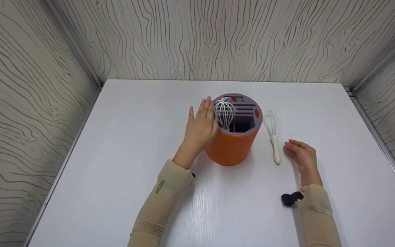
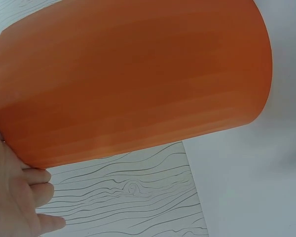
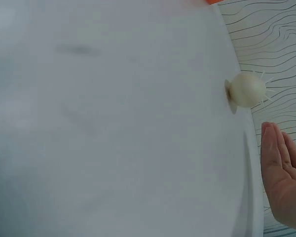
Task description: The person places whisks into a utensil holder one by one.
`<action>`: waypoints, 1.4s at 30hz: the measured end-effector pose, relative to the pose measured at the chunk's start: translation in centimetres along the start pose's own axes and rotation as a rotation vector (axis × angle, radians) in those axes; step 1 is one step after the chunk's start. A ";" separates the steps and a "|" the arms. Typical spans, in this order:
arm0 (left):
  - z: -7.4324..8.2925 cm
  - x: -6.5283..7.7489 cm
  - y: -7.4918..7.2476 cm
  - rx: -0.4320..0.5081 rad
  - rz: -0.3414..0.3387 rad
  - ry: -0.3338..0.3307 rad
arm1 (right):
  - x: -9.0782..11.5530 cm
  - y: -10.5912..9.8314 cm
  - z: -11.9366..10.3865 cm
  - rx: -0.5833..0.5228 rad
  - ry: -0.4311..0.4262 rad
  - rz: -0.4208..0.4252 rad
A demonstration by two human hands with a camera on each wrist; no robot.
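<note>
An orange cylindrical utensil holder [image 1: 231, 149] with a grey slotted top stands upright on the table. One whisk [image 1: 225, 111] is in its open compartment, wire loops up, its handle hidden inside. Against the holder's upper left side rests my left hand [image 1: 201, 128], fingers straight; the left wrist view shows the hand [image 2: 15, 190] beside the orange wall. To the right of the holder a second whisk [image 1: 275, 144] lies on the table, cream handle toward me. My right hand [image 1: 302, 154] is just right of that handle, apart from it, fingers loosely bent and holding nothing.
The white table [image 1: 132, 137] is bordered by wood-grain patterned panels [image 1: 201, 41] at the back and both sides. A small black device [image 1: 291, 198] is strapped to the right wrist, over the beige sleeve [image 1: 317, 212].
</note>
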State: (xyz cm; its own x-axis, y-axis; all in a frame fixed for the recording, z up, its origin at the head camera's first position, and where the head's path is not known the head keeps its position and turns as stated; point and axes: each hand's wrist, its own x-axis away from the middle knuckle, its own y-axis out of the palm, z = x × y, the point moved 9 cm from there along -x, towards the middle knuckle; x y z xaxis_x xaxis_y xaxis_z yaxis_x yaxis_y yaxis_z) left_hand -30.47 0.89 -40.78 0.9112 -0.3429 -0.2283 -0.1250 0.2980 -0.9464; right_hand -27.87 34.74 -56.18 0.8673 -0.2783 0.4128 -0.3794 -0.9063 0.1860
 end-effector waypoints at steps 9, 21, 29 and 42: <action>-0.1 0.0 -0.2 -0.013 0.016 0.002 | -0.8 1.2 0.5 0.159 -0.034 -0.076; -0.3 0.3 -0.1 -0.005 0.010 -0.007 | -0.4 3.8 0.3 0.859 -0.096 -0.070; -0.3 0.4 -0.1 0.003 0.006 -0.002 | -0.6 4.4 0.2 1.058 -0.158 -0.091; 0.1 0.0 -0.1 -0.005 0.007 0.008 | -1.0 2.3 0.6 0.655 -0.107 -0.201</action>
State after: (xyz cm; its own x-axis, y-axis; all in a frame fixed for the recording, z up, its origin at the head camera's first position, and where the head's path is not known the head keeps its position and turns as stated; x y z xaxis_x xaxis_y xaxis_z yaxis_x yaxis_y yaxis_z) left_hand -30.39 0.91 -40.64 0.9073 -0.3476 -0.2366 -0.1332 0.2961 -0.9458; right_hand -29.37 32.76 -56.67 0.9401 -0.0842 0.3303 0.0356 -0.9394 -0.3410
